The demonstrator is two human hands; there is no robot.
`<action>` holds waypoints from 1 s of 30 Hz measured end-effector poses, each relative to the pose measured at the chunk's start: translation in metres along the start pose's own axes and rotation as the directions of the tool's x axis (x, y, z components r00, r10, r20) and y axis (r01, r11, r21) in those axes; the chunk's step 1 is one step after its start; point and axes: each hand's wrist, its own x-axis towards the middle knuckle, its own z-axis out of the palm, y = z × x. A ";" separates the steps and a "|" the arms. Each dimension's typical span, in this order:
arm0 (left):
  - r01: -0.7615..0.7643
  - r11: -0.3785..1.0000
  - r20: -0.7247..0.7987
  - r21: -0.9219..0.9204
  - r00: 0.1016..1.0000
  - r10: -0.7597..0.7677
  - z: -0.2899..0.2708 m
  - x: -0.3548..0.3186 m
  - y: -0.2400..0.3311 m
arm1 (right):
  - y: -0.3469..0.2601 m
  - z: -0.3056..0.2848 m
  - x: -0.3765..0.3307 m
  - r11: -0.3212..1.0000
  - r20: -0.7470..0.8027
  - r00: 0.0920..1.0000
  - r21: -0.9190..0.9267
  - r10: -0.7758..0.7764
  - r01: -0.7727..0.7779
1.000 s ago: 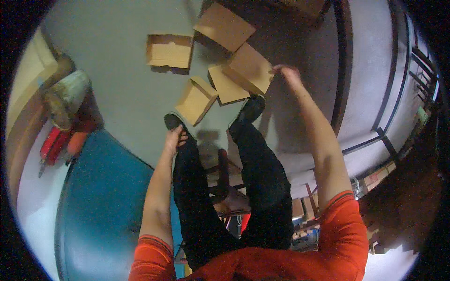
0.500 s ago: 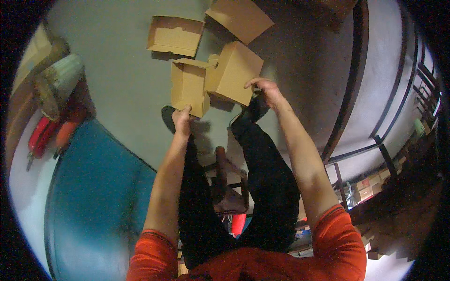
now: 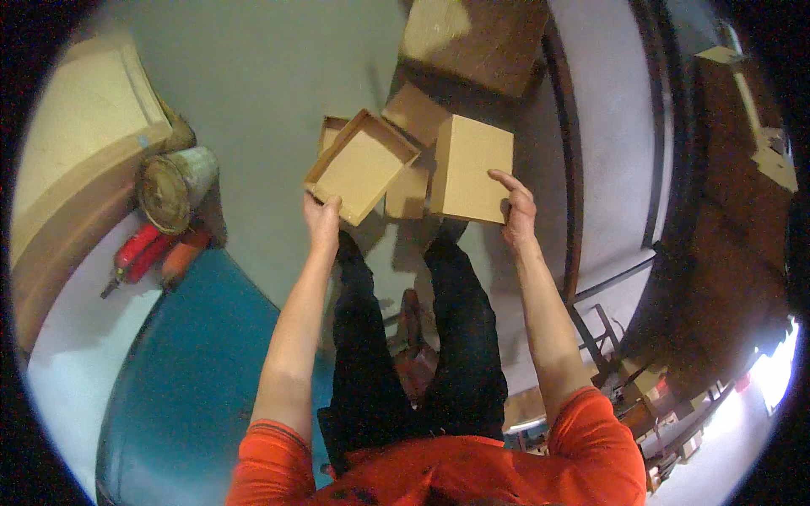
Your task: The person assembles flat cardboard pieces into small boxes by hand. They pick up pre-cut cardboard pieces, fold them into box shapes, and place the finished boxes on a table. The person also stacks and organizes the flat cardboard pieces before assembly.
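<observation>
My left hand (image 3: 323,221) grips the near corner of a shallow open cardboard box (image 3: 361,169), its thumb on the rim. The box is tilted and its bare inside faces me. To the right, my right hand (image 3: 520,207) holds a second cardboard box (image 3: 474,169) by its lower right corner, with a plain closed face toward me. A gap separates the two boxes. Beyond them lie another open cardboard box (image 3: 332,128), partly hidden, and a brown cardboard piece (image 3: 415,112). Between them a further cardboard piece (image 3: 407,192) shows low down; its shape is partly covered.
A large brown box (image 3: 472,42) stands on the grey floor (image 3: 278,67) at the far side. On the left are a dirty bucket (image 3: 177,185), red fire extinguishers (image 3: 139,253) and a teal panel (image 3: 202,379). A dark metal frame (image 3: 567,160) runs along the right.
My hands and the two boxes have moved apart, the right one farther right. The left box has turned, so its inside now faces me. The head view has shifted too.
</observation>
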 end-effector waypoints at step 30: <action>-0.397 0.826 0.525 0.401 0.838 0.147 0.289 0.056 0.126 | -0.125 -0.025 0.188 0.136 0.243 0.412 -0.699 -0.878 0.702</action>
